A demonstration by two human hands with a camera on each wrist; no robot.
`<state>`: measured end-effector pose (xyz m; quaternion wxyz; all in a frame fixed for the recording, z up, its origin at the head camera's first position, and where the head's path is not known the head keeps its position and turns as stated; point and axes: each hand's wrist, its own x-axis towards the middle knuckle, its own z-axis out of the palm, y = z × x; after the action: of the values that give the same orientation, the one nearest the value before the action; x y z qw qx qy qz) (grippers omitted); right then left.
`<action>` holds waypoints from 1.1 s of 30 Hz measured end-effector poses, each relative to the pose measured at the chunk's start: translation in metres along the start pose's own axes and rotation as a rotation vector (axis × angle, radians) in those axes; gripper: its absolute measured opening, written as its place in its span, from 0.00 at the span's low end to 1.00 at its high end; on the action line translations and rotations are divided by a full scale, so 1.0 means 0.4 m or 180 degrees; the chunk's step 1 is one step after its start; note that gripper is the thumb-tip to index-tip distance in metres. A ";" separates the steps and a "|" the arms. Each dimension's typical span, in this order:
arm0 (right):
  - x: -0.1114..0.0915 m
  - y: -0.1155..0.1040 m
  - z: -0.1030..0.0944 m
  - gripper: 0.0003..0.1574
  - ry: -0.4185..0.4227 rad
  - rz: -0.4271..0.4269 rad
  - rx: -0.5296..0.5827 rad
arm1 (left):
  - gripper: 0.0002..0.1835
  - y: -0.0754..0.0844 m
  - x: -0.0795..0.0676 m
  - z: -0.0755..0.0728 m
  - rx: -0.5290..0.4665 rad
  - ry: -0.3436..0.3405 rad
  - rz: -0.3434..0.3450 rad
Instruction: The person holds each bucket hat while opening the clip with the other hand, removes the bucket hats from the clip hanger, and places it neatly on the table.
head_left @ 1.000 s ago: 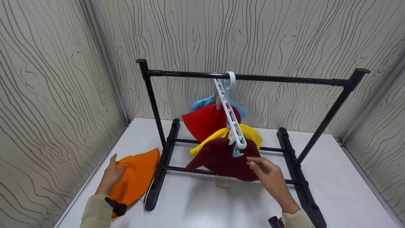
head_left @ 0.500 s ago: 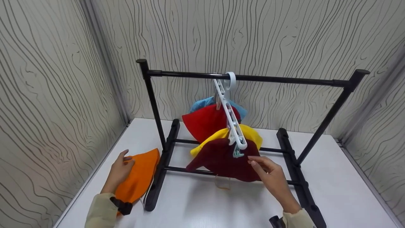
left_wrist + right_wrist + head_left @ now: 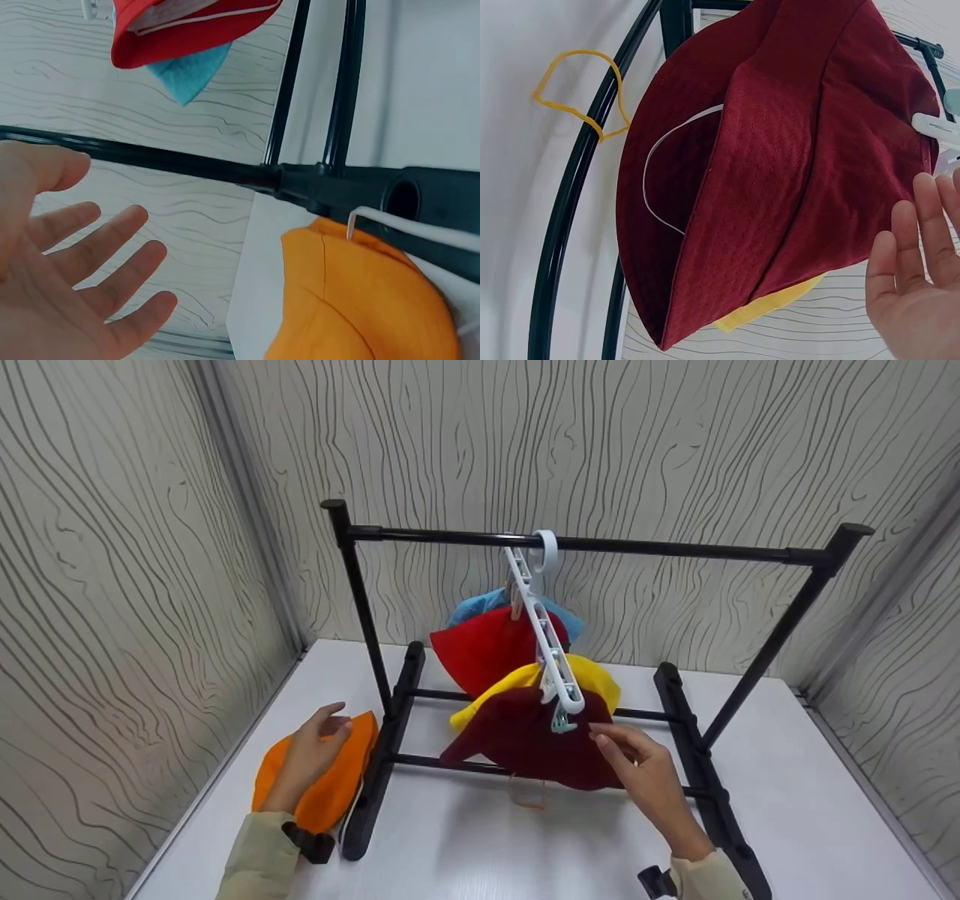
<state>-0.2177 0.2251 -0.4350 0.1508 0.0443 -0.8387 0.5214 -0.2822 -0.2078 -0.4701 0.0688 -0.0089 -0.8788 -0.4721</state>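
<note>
Your left hand (image 3: 311, 751) is loose and holds nothing, with the orange hat (image 3: 335, 789) below it. Your right hand (image 3: 651, 772) holds nothing either; its fingertips are by the dark red hat (image 3: 525, 742), just beside the clip (image 3: 561, 721). Best to move those fingers softly: a bump there could swing the hat or slip it loose.

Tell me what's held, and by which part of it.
Nothing is held: the left grip is open near the orange hat, the right grip open beside the maroon hat.
</note>
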 end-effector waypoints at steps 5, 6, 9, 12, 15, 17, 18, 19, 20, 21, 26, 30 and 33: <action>0.003 -0.003 -0.003 0.15 0.0026 0.0019 -0.0009 | 0.23 0.032 0.002 0.019 -0.0175 0.0003 0.0207; 0.004 -0.004 -0.004 0.15 0.0037 0.0005 -0.0015 | 0.23 0.038 0.003 0.024 -0.0211 0.0015 0.0257; 0.007 -0.006 -0.005 0.15 0.0086 -0.0073 -0.0027 | 0.20 0.058 0.005 0.040 -0.0278 0.0087 0.0395; 0.010 -0.008 -0.006 0.15 0.0122 -0.0147 -0.0023 | 0.19 0.079 0.002 0.055 -0.0335 0.0140 0.0470; 0.013 -0.011 -0.006 0.15 0.0143 -0.0221 0.0008 | 0.19 0.101 -0.003 0.067 -0.0378 0.0135 0.0508; 0.016 -0.013 -0.007 0.14 0.0148 -0.0267 0.0035 | 0.19 0.114 -0.006 0.075 -0.0410 0.0124 0.0548; 0.018 -0.014 -0.007 0.14 0.0154 -0.0294 0.0058 | 0.19 0.120 -0.008 0.079 -0.0400 0.0122 0.0584; 0.019 -0.015 -0.007 0.14 0.0157 -0.0323 0.0084 | 0.19 0.125 -0.009 0.082 -0.0390 0.0120 0.0626; 0.021 -0.015 -0.007 0.14 0.0162 -0.0355 0.0108 | 0.19 0.130 -0.010 0.086 -0.0385 0.0116 0.0664; 0.023 -0.016 -0.007 0.14 0.0169 -0.0396 0.0156 | 0.19 0.134 -0.011 0.090 -0.0377 0.0115 0.0695; 0.031 -0.023 -0.010 0.14 0.0160 -0.0578 0.0330 | 0.19 0.153 -0.013 0.110 -0.0375 0.0062 0.0786; 0.036 -0.032 -0.012 0.16 0.0092 -0.0499 0.0346 | 0.19 0.168 -0.015 0.128 -0.0449 -0.0039 0.0842; 0.041 -0.040 -0.013 0.17 0.0034 -0.0418 0.0338 | 0.19 0.181 -0.019 0.140 -0.0459 -0.0099 0.0888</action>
<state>-0.2284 0.2238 -0.4140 0.1865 0.1043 -0.8044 0.5543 -0.2753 -0.1208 -0.4417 0.1193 -0.1432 -0.8338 -0.5196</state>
